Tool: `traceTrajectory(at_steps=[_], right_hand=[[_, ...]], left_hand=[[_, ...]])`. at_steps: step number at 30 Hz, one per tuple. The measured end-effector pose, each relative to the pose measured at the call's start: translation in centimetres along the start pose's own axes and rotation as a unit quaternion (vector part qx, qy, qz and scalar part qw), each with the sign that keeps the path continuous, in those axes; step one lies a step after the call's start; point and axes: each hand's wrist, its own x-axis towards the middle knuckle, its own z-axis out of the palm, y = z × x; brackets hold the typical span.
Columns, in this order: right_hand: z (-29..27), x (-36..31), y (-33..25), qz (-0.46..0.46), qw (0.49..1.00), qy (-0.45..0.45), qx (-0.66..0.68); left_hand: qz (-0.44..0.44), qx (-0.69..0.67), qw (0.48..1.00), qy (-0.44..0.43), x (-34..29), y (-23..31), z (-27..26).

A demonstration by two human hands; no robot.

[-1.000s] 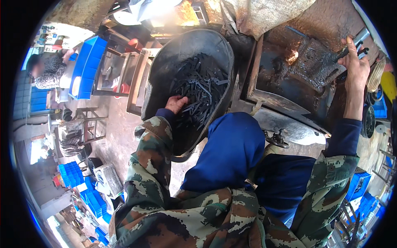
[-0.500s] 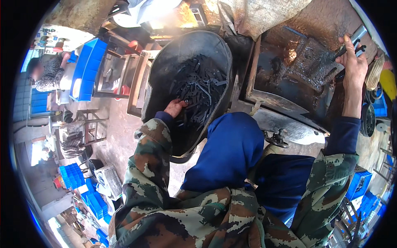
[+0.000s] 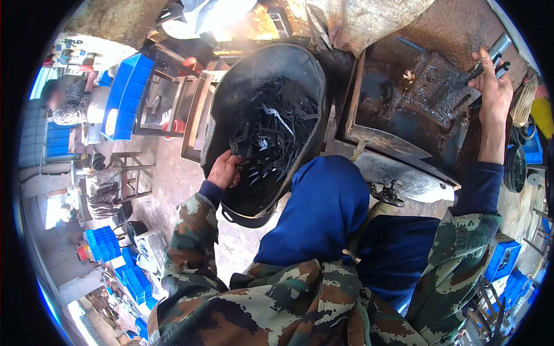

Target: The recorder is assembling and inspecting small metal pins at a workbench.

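My left hand is over the near left side of a deep black tub, its fingers pinched on what looks like a thin dark metal strip. Loose dark flat strips lie heaped in the tub, a few catching bright light. At the far right, my right hand is closed round a dark handle next to a steel cylinder. That handle's far end is partly hidden by the fingers. Beside it lies a wet, dark, block-like surface inside a grimy metal trough.
A small handwheel sticks out below the trough, close to my knees. A woven sack drapes over the back. Left of the tub stands a wooden frame with a blue bin; another person is beyond it. Blue crates stand at lower left.
My left hand has drawn back from the strips toward the tub's near left rim. The strips have shifted, with bright ones now showing. My right hand has stayed in place.
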Motion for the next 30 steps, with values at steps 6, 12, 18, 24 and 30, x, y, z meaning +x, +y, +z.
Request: traceTrajectory(at_steps=[6, 12, 18, 24, 30], right_hand=[[-0.1, 0.1, -0.1, 0.008, 1.000, 0.006, -0.007], [0.0, 0.0, -0.3, 0.021, 1.000, 0.001, -0.017], [0.0, -0.2, -0.5, 0.020, 1.000, 0.006, -0.021], [0.1, -0.3, -0.5, 0.016, 1.000, 0.007, -0.010], [0.1, -0.3, -0.6, 0.019, 0.999, 0.006, -0.027]], left_hand=[[0.058, -0.114, 0.992, -0.018, -3.2, 3.2, 1.6], [0.121, -0.168, 0.976, -0.071, -1.6, 4.5, 4.5], [0.147, -0.214, 0.960, -0.106, -0.9, 5.7, 6.6], [0.188, -0.150, 0.965, -0.105, 0.3, 6.0, 7.0], [0.180, -0.144, 0.967, -0.112, 2.5, 5.5, 7.4]])
